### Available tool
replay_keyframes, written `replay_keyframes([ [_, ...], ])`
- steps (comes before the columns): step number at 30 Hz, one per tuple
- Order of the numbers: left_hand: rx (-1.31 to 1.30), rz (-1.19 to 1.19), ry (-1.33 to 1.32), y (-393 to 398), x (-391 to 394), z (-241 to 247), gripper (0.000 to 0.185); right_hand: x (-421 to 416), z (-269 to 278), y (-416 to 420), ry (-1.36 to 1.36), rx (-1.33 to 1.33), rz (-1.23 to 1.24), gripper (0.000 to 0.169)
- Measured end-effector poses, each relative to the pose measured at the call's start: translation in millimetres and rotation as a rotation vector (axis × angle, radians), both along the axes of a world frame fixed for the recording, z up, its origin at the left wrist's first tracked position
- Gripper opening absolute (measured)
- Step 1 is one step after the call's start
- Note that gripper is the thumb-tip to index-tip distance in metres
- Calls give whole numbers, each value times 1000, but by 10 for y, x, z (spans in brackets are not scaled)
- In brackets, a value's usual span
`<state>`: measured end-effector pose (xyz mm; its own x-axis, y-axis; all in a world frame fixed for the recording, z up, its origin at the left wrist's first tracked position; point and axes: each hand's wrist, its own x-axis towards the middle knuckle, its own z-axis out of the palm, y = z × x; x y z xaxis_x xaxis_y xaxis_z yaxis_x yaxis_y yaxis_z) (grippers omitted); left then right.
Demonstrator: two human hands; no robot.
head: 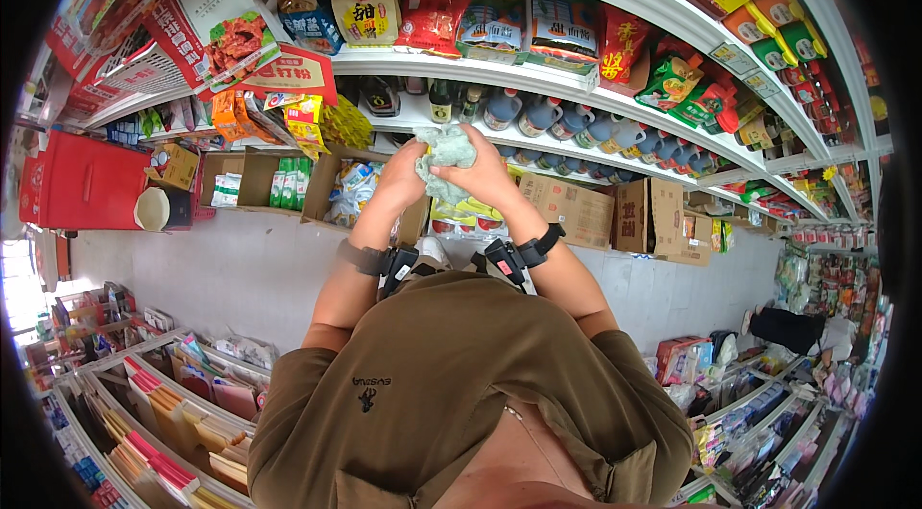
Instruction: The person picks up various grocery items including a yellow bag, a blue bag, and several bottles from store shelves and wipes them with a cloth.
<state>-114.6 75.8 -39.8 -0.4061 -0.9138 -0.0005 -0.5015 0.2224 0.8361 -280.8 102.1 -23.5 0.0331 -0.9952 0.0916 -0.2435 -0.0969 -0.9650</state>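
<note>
A pale green cloth (450,181) is bunched up between my two hands in front of the shelves. My left hand (400,175) grips its left side, and my right hand (484,169) closes on it from the right, thumb across the front. A small yellow patch shows at the cloth's left edge; whether something is wrapped inside cannot be made out. Just beyond the cloth, dark glass bottles (440,102) stand on a white shelf (403,121). To their right runs a row of dark sauce jugs (503,110) with handles.
Above, a shelf holds seasoning bags (434,12). Packets (238,113) jut out at left. Open cardboard boxes (248,181) and closed cartons (569,210) line the shelf foot. A red bin (86,181) stands left. Behind me are more racks (173,430); another person (789,330) is far right.
</note>
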Motion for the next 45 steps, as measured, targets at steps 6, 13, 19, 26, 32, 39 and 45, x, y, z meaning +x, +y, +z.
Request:
replay_keyframes([
  [6, 67, 5, 92, 95, -85, 150, 39, 57, 72, -30, -313, 152, -69, 41],
  [13, 161, -9, 81, 64, -38, 47, 47, -197, 7, -50, -207, 185, -68, 36],
  [19, 144, 74, 144, -46, 77, 130, 35, -512, -347, 14, -654, 490, -204, 43],
  [26, 375, 1, 573, -138, 141, 224, 38, -632, -940, 127, -679, 789, -202, 53],
  [32, 399, -145, 624, -170, 185, 370, 40, -484, -478, 239, -1116, 1054, -156, 64],
  [39, 314, -162, 481, -236, 181, 376, 43, -392, -837, 231, -1085, 1007, -95, 57],
  [45, 264, 76, 548, -163, 144, 271, 34, -346, -1016, 143, -1023, 1007, -182, 67],
])
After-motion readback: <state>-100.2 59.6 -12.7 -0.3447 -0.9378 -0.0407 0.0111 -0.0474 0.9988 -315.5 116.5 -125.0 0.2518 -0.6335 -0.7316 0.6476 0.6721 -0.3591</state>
